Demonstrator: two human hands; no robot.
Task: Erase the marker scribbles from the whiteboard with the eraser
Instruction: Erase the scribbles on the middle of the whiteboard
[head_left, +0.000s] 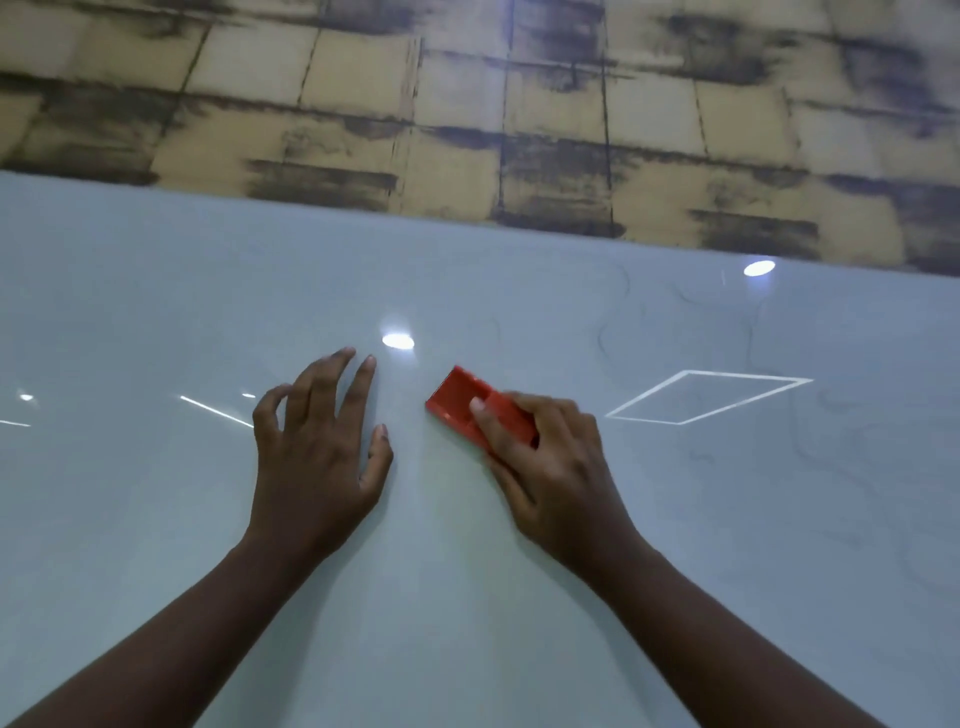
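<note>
A: Nearest us, our left hand (317, 447) rests spread and empty on the whiteboard (156, 312).
B: Our right hand (545, 457) grips the red eraser (457, 397) beside faint scribbles (753, 338).

Pale glossy whiteboard (467, 597), red eraser (462, 402) on it, faint scribbles (748, 338)

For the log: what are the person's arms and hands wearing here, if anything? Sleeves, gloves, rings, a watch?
Nothing that shows. Both forearms are bare from the frame's lower edge up to the wrists, with no sleeve in view. The left hand and the right hand have no gloves, and no ring, watch, bracelet or marking is visible on either. The nails look short and unpainted.
</note>
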